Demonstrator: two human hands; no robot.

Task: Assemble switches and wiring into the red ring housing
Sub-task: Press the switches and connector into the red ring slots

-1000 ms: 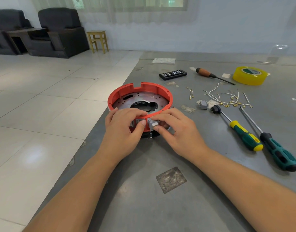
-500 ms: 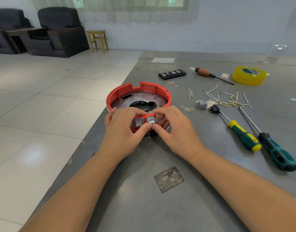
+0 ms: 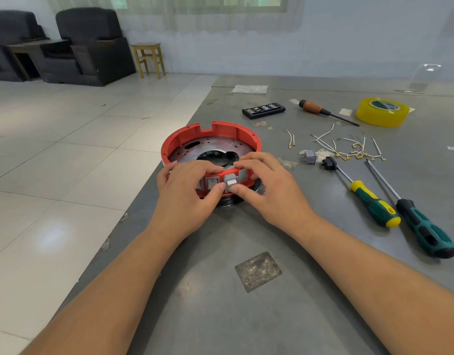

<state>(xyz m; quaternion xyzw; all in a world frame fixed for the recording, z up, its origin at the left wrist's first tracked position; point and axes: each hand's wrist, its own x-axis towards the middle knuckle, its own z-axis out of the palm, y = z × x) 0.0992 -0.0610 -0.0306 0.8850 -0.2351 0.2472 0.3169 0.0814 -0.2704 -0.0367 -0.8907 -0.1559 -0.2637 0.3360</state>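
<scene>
The red ring housing (image 3: 222,130) stands on the grey table near its left edge, with a metal plate inside. A grey rocker switch (image 3: 212,182) sits in the housing's near wall. Beside it a second grey switch (image 3: 231,181) sticks out of the wall, pinched between my right hand's (image 3: 268,187) thumb and fingers. My left hand (image 3: 185,194) grips the housing's near rim, its thumb touching that second switch from below. A loose grey switch (image 3: 309,156) and a scatter of short white wires (image 3: 349,147) with gold terminals lie to the right.
Two screwdrivers lie at the right: a yellow-green one (image 3: 369,201) and a teal-black one (image 3: 423,226). Further back are a brown-handled screwdriver (image 3: 315,108), a black bit case (image 3: 263,110) and a yellow tape roll (image 3: 382,111). The table's left edge runs close to the housing.
The second switch now shows more plainly between my thumbs, sticking out of the wall. My hands have shifted only slightly on the housing's near side.
</scene>
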